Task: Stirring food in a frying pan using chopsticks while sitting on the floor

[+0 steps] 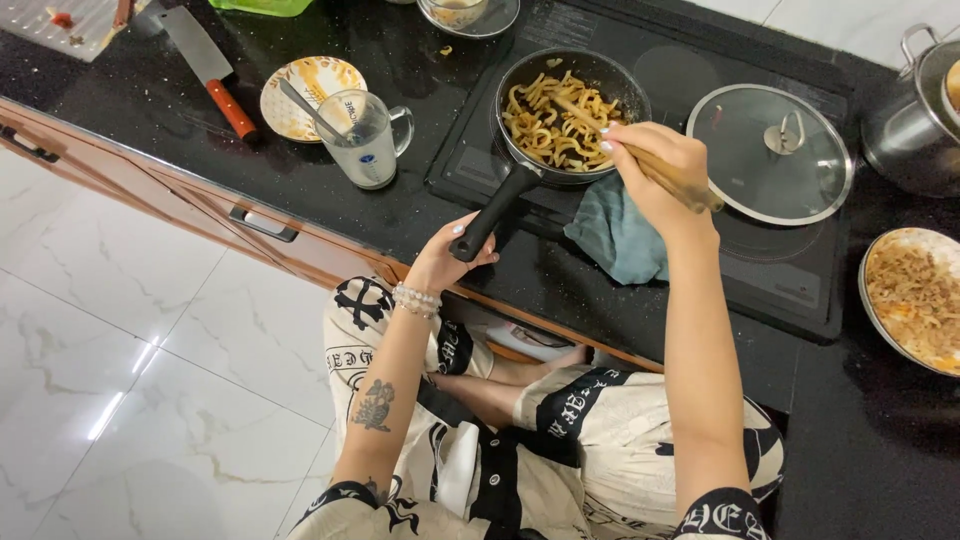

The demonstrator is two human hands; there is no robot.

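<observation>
Left hand (pixel 446 258) has a closed grip on the frying pan (pixel 570 110) handle, right hand (pixel 655 165) pinching chopsticks (pixel 600 128) in the noodles (pixel 550 122) (black bench (pixel 300 180)).

Black frying pan (pixel 570 110), filled with pale sauced noodles, sits on the black hob (pixel 760 270), long handle angled off its near-left edge. Wooden chopsticks (pixel 640 155) slant into the pan from its near-right side.

Black frying pan (pixel 570 110), teal cloth (pixel 615 235), speckled black counter (pixel 150 120), red-handled cleaver (pixel 205 65), white marbled floor (pixel 130 370)
</observation>
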